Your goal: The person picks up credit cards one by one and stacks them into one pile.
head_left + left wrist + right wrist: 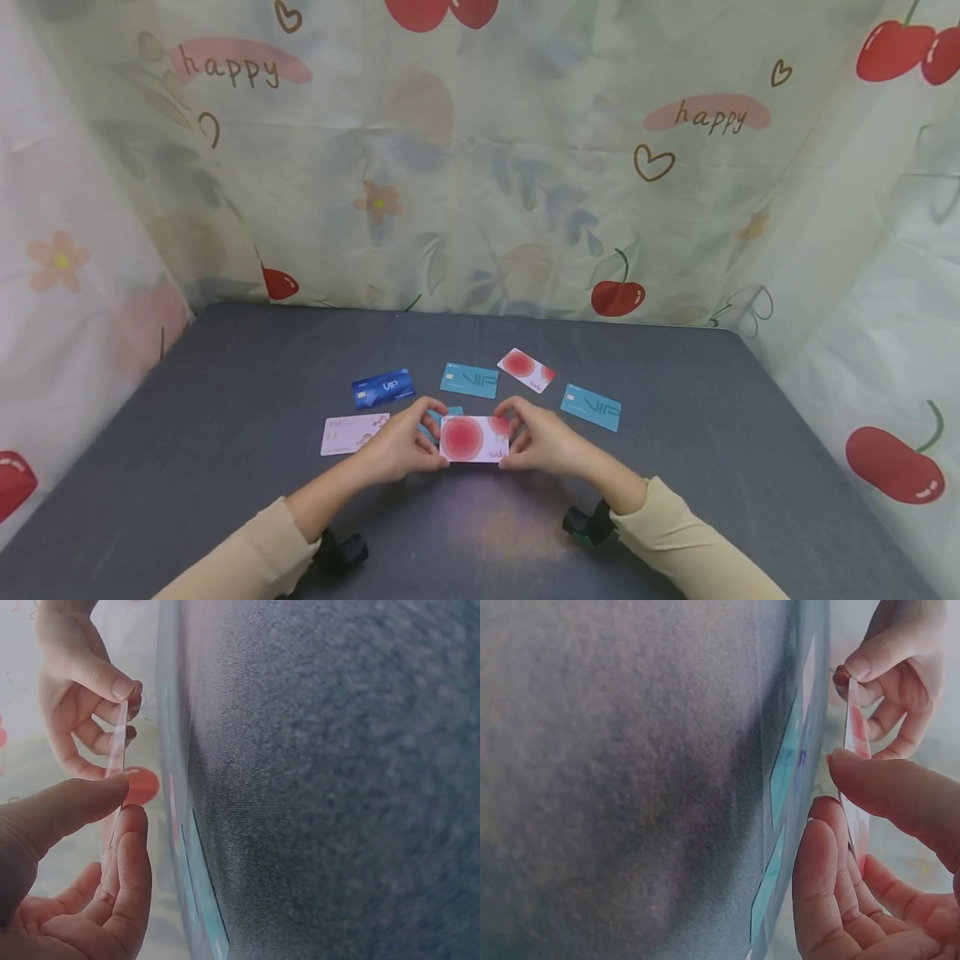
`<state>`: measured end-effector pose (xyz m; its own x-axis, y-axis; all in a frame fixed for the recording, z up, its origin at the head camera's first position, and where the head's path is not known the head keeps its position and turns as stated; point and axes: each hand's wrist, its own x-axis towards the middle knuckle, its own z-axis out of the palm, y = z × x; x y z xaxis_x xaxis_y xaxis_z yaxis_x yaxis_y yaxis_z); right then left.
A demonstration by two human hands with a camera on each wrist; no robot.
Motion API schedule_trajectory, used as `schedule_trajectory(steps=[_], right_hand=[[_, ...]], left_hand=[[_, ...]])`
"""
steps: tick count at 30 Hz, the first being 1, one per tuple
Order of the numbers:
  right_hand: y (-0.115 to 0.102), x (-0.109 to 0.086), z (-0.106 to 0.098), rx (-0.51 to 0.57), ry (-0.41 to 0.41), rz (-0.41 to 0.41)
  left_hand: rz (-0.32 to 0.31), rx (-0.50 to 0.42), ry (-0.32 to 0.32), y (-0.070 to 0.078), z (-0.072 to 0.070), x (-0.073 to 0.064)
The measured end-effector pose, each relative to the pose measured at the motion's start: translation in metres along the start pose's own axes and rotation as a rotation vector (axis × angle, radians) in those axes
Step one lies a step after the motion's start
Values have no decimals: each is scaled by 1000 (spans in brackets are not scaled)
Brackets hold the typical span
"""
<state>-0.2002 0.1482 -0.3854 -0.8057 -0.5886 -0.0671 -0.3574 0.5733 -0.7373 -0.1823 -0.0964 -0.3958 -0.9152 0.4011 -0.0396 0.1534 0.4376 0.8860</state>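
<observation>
Both hands hold one white card with red circles (474,440), raised above the table with its printed face toward the head camera. My left hand (406,443) pinches its left edge between thumb and fingers; my right hand (542,439) pinches the right edge the same way. Edge-on, the thin card (116,750) spans the two hands in the left wrist view. The right wrist view shows the card (853,772) between thumb and fingertips too. Behind the held card a light blue card (454,411) lies mostly hidden.
On the dark table (225,500) lie a pink card (348,434), a dark blue VIP card (383,388), two light blue VIP cards (468,381) and a second red-circled card (527,370). A printed curtain (480,167) stands behind the table.
</observation>
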Motion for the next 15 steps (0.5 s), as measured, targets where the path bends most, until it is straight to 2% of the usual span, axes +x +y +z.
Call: schedule_trajectory(steps=[9, 15], right_hand=[[2, 0, 5, -4, -19, 31], [2, -2, 7, 11, -50, 60]], left_hand=[[-47, 40, -46, -3, 1, -2], [-49, 55, -79, -6, 3, -2]])
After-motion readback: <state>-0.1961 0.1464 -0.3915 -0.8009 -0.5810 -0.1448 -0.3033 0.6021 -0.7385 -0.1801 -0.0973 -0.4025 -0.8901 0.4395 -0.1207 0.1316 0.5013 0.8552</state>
